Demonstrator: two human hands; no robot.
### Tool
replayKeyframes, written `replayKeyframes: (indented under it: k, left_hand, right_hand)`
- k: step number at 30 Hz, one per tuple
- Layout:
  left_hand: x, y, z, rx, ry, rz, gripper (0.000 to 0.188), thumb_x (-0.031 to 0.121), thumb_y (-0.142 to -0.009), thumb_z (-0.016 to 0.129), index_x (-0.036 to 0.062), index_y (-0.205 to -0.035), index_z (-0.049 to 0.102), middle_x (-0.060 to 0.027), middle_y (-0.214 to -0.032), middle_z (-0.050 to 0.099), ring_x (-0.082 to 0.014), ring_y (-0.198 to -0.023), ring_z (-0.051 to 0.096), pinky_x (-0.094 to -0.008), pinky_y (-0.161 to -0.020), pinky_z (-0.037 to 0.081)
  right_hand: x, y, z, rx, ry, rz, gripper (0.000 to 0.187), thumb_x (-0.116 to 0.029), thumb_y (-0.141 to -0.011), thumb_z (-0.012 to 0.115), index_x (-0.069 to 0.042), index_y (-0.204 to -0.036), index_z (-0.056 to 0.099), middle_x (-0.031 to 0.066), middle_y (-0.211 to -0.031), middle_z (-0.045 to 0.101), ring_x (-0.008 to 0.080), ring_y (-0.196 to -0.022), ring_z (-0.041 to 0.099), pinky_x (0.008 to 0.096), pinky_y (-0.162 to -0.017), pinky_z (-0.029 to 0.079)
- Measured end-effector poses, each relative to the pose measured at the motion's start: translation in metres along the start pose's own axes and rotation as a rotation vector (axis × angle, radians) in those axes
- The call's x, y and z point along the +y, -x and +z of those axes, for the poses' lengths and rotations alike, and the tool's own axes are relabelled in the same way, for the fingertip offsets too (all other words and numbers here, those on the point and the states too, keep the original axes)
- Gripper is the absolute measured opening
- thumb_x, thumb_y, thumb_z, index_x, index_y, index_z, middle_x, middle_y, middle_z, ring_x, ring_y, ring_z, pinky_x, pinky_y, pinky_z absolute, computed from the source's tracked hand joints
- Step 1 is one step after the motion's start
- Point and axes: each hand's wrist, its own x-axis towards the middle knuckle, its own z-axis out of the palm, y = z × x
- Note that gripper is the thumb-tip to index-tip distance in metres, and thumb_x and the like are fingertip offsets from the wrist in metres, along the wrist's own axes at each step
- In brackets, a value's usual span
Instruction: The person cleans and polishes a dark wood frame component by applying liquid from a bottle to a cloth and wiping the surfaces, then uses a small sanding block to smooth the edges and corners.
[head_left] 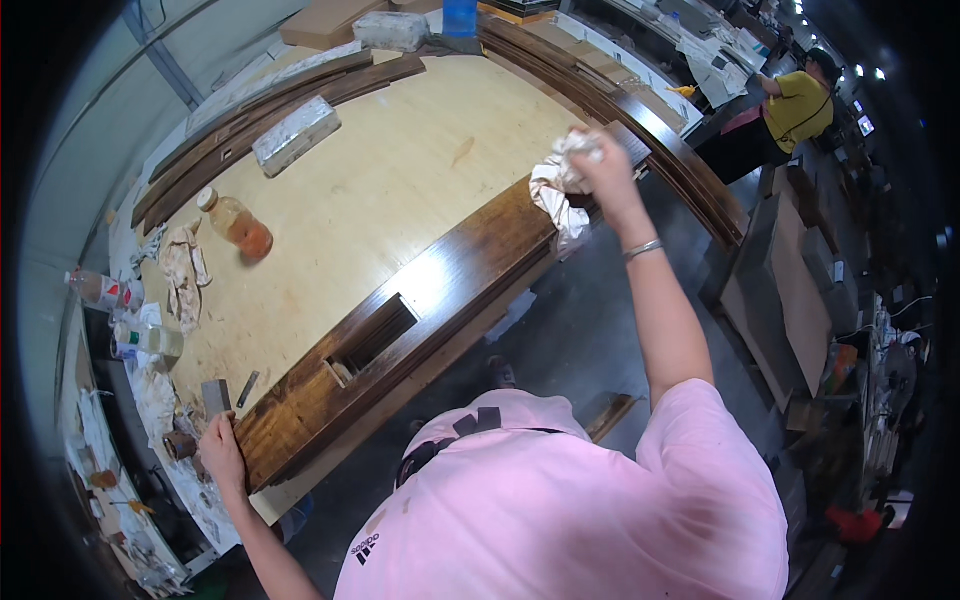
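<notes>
A long dark-brown wooden board (480,232) with a glossy top lies at a slant along the near edge of the pale worktable (400,130). A rectangular slot (375,338) is cut through it. My right hand (606,176) is closed around a crumpled white cloth (562,190), which rests on the board's far right end. At the board's near left end, my left hand (222,455) grips the edge, its fingers partly hidden. Just past those fingertips stands a small grey block (215,397); a short dark strip (248,389) lies beside it.
A bottle of orange liquid (238,228), a wrapped block (297,136) and a stained rag (186,275) sit on the table. Brown wooden strips (270,120) lie along its far left. More bottles (105,290) stand at the left edge. A person in yellow (800,105) works far right, beyond stacked boards (680,150).
</notes>
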Motion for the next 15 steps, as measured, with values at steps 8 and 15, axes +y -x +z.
replayKeyframes:
  k: [8,15]
  left_hand:
    - [0.004,0.004,-0.005,0.028,0.028,-0.028,0.032,0.023,-0.102,0.051,-0.0005,-0.105,0.072,-0.0170,-0.086,0.073,-0.0267,-0.082,0.072,-0.0365,-0.075,0.052]
    - [0.007,-0.003,-0.001,0.003,0.053,-0.037,0.032,0.023,-0.102,0.051,-0.0018,-0.103,0.071,-0.0163,-0.086,0.073,-0.0235,-0.081,0.071,-0.0348,-0.075,0.051]
  right_hand:
    - [0.026,0.024,0.029,-0.064,0.754,-0.475,0.040,-0.005,-0.080,0.067,-0.005,-0.120,0.065,0.0197,-0.123,0.064,0.0367,-0.118,0.059,0.0431,-0.104,0.045]
    - [0.008,-0.024,-0.018,0.185,0.582,-0.372,0.021,-0.006,-0.083,0.067,-0.006,-0.104,0.070,0.0171,-0.100,0.072,0.0330,-0.092,0.070,0.0406,-0.083,0.055]
